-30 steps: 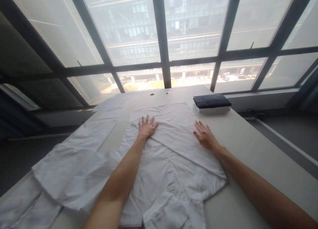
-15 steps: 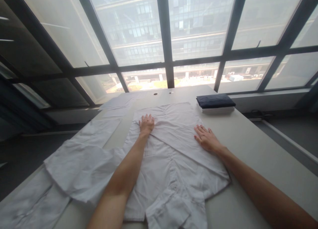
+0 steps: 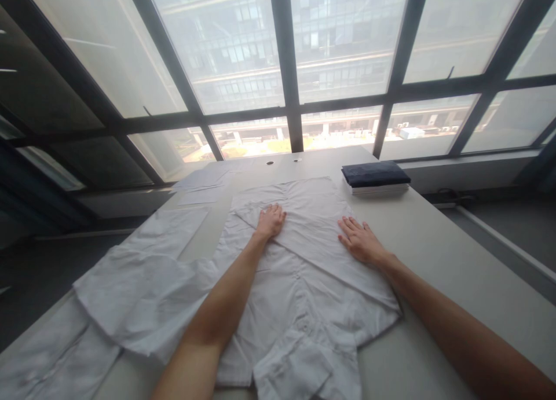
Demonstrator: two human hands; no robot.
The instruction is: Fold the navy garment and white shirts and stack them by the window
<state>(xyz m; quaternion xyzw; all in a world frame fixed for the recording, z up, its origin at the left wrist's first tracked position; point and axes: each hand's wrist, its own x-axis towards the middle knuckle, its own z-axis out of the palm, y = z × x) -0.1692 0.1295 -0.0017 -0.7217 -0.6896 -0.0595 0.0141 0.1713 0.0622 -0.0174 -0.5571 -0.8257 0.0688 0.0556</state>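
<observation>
A white button-up shirt [image 3: 299, 249] lies spread on the pale table [image 3: 438, 284], its surface creased. One sleeve crosses its body diagonally, and a cuff sits near the bottom front edge. My left hand [image 3: 272, 220] rests flat on the shirt, left of its middle, fingers loosely spread. On the right edge of the shirt lies my right hand [image 3: 359, 239], also flat with fingers apart. Neither hand grips the cloth. Another stretch of white cloth [image 3: 147, 296] extends to the left; my left forearm hides where it meets the shirt.
A dark blue folded cloth [image 3: 376, 174] tops a white folded stack [image 3: 382, 190] at the back right of the table. Thin white sheets [image 3: 202, 183] lie at the back left. Large windows [image 3: 339, 41] stand beyond the far edge.
My left hand has slid to the right across the shirt. My right hand stays at the shirt's right edge.
</observation>
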